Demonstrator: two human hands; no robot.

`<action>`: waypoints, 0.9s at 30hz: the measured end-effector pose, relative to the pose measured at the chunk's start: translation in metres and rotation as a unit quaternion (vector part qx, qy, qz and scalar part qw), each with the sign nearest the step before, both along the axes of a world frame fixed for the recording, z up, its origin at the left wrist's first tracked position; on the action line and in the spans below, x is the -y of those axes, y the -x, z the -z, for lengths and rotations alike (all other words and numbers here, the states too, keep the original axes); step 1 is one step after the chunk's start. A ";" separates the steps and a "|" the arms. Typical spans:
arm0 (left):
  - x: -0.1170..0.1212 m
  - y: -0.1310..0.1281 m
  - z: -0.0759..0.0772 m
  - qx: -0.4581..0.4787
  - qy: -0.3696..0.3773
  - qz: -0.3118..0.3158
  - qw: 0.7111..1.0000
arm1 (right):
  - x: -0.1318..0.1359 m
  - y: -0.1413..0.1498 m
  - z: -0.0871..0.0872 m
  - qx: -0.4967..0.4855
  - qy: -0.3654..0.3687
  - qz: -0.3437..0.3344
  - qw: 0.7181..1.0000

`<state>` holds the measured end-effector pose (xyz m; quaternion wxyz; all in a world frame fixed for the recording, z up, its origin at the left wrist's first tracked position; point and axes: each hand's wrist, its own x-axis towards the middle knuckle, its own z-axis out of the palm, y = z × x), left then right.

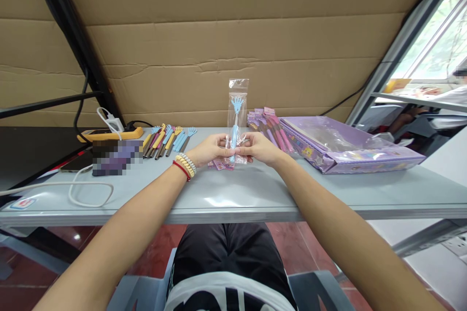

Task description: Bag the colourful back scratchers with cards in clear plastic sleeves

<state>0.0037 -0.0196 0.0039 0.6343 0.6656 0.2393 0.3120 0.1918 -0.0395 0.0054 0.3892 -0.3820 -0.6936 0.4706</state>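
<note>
Upright between both hands is a clear plastic bag with a light-blue hand-shaped back scratcher inside, its little fingers pointing up. My left hand pinches the lower part from the left, fingers closed. From the right, my right hand grips the same lower part, also closed. Several pink printed cards lie on the table just behind and below the hands. To the left rests a row of loose back scratchers in blue, yellow and purple. Packaged pink and purple back scratchers lie by my right hand.
A purple box with clear plastic bags in it stands on the right. At left are a yellow power strip, a white cable and a blurred purple item. Cardboard closes the back of the grey table.
</note>
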 end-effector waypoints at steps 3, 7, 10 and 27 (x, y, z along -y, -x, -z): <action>0.002 -0.001 0.000 -0.027 -0.001 -0.003 1.000 | 0.000 0.001 0.000 0.012 0.004 0.018 1.000; 0.000 -0.001 0.001 -0.039 -0.010 -0.015 0.999 | 0.000 0.002 -0.001 0.027 0.008 0.028 0.999; -0.002 -0.001 0.001 -0.033 -0.027 -0.032 0.999 | 0.000 0.001 -0.002 0.031 0.003 0.034 0.999; -0.017 0.011 -0.001 -0.334 -0.364 -0.391 0.777 | -0.016 -0.007 0.020 0.449 -0.286 0.172 0.829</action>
